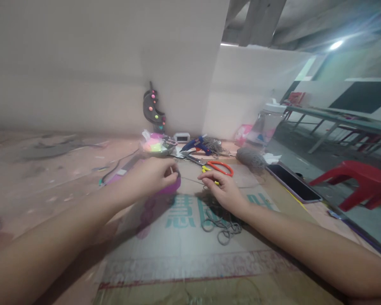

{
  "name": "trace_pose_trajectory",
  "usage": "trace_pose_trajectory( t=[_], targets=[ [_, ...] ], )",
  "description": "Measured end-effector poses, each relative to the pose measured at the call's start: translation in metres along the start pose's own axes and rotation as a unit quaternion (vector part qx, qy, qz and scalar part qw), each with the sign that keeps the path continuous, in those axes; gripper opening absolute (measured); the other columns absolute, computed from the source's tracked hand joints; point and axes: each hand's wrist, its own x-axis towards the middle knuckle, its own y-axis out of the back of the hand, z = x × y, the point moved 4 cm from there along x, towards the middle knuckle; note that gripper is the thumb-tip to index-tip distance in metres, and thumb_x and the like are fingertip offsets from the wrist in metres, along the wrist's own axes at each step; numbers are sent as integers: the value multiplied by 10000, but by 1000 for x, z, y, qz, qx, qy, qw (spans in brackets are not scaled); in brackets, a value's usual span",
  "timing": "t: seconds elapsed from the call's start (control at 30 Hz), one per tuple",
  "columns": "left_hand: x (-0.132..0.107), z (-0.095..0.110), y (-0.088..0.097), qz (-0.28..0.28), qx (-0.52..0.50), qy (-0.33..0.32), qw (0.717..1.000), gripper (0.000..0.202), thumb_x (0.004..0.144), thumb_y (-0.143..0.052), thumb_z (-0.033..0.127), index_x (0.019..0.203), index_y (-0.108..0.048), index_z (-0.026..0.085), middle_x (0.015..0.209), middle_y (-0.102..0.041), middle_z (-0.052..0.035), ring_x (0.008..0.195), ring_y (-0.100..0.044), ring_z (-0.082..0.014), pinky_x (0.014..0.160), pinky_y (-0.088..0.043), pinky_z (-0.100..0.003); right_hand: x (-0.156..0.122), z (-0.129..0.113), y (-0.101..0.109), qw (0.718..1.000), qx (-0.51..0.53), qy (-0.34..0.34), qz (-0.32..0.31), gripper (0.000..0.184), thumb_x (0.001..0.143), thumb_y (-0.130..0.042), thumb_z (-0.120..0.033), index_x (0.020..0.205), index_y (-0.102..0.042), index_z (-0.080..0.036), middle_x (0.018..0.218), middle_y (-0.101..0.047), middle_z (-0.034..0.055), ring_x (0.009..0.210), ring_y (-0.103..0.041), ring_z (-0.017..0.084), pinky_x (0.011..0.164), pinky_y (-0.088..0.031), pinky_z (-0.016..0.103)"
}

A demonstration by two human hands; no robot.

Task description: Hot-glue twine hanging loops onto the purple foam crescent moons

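gray yarn (192, 180), thin and pretty straight from where I'm standing | runs between left hand (169, 171) and right hand (221, 188), over the desk (66, 182) | left grip: pinched on it | right grip: same | loose gray loops (223, 243) lying nearer, kinda tangled

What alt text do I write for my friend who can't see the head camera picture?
A left hand and a right hand hold a gray strand stretched between them above a printed surface. Loose gray loops lie near the right hand; scissors, a blue glue gun and a gray yarn ball sit farther back, with a smartphone rightward.
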Motion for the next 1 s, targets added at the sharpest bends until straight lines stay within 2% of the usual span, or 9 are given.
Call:
trace_pose_trajectory(
  t=[0.17, 0.3, 0.4, 0.5, 0.6, 0.7, 0.77, 0.83, 1.0],
  targets=[
    [-3, 8, 8, 61, -133, -48, 988, 174, 855, -518, 297, 937, -644, 208, 854, -719, -1, 746, -654, -139, 666, -472, -237, -1, 9, -6, 987, 141, -72, -22, 300, 924, -464, -443, 1061, -569, -197, 682, -580, -19, 561, -497, 106, 533, -383, 236],
    [-7, 11, 2, 105, -170, -133, 971, 190, 830, -545, 193, 989, -648, 208, 935, -713, -10, 828, -662, -127, 754, -509, -236, 5, 25, -9, 953, 262, -150, -36, 472, 880, -439, -615, 912, -599, -172, 712, -628, 24, 562, -482, 111, 526, -362, 250],
    [-8, 13, -9, 101, -190, -187, 958, 209, 829, -535, 142, 1003, -638, 196, 960, -706, -22, 851, -660, -125, 775, -517, -240, 7, 31, -12, 930, 321, -171, -51, 544, 851, -433, -671, 795, -626, -166, 706, -607, 29, 597, -481, 120, 555, -366, 261],
    [-8, 15, -25, 73, -192, -204, 957, 197, 837, -539, 150, 998, -640, 198, 969, -707, -29, 866, -658, -142, 782, -518, -262, 8, 31, -14, 919, 352, -174, -48, 427, 779, -614, -595, 751, -609, -169, 659, -553, -4, 573, -441, 108, 536, -339, 252],
    [-6, 12, -41, 80, -214, -170, 958, 230, 853, -519, 172, 1045, -640, 208, 1025, -700, -46, 931, -649, -169, 833, -511, -304, 9, 31, -12, 921, 348, -173, -35, 361, 711, -727, -492, 763, -615, -153, 636, -551, -15, 528, -413, 84, 497, -299, 232],
    [-1, -1, -57, 94, -314, -54, 943, 302, 897, -459, 226, 1167, -587, 186, 1087, -678, -83, 975, -645, -186, 805, -523, -305, 10, 33, -6, 932, 317, -176, 12, 351, 734, -705, -491, 758, -622, -151, 604, -563, -13, 497, -412, 76, 458, -285, 219],
    [2, -8, -69, 70, -381, 11, 922, 335, 918, -436, 300, 1190, -574, 162, 1025, -689, -91, 894, -657, -184, 733, -525, -287, 11, 34, -4, 939, 293, -178, 32, 350, 747, -690, -496, 748, -624, -153, 600, -576, -9, 489, -415, 75, 442, -290, 214],
    [4, -12, -76, 55, -407, 37, 911, 352, 916, -444, 380, 1118, -615, 148, 926, -696, -78, 797, -647, -178, 689, -510, -277, 11, 33, -3, 943, 280, -176, 30, 346, 751, -687, -492, 736, -622, -153, 598, -584, -7, 484, -409, 72, 434, -296, 211],
    [5, -10, -77, 51, -366, 31, 929, 332, 868, -515, 450, 784, -641, 155, 723, -642, -29, 683, -582, -164, 623, -446, -249, 10, 26, -6, 952, 261, -162, -2, 347, 769, -663, -489, 736, -622, -145, 577, -554, -19, 475, -378, 68, 417, -292, 209]
  ],
)
